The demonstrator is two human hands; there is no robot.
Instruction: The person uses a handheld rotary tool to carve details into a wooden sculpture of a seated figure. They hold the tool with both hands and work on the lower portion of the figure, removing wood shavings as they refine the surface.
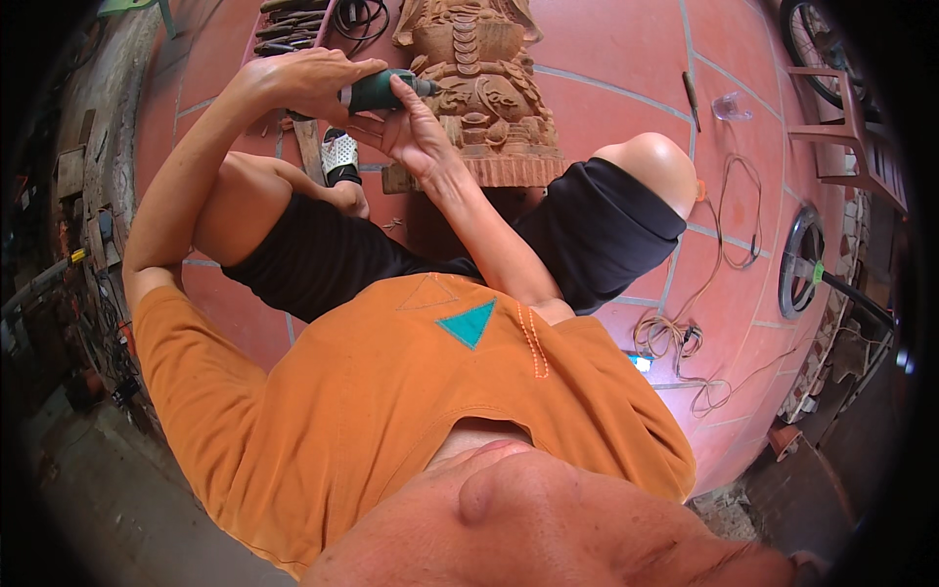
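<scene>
A carved brown wooden figure (486, 103) stands on its base in front of me, between my knees. To the left of it is a green handheld rotary grinder (370, 94), lying roughly level with its metal nose toward the carving. I cannot tell whether the tip touches the wood. My left hand (303, 82) is closed over the grinder's rear end from above. My right hand (415, 135) holds the grinder near its front, thumb on top and fingers underneath, palm partly turned up. Its wrist is close to the carving's lower left edge.
A pink tray (262, 39) of carving tools and a coiled black cable (360, 18) lie at the far left. On the right are a loose chisel-like tool (691, 98), a clear plastic cup (730, 108), a tangled cord (675, 336) and a pink chair (849, 137).
</scene>
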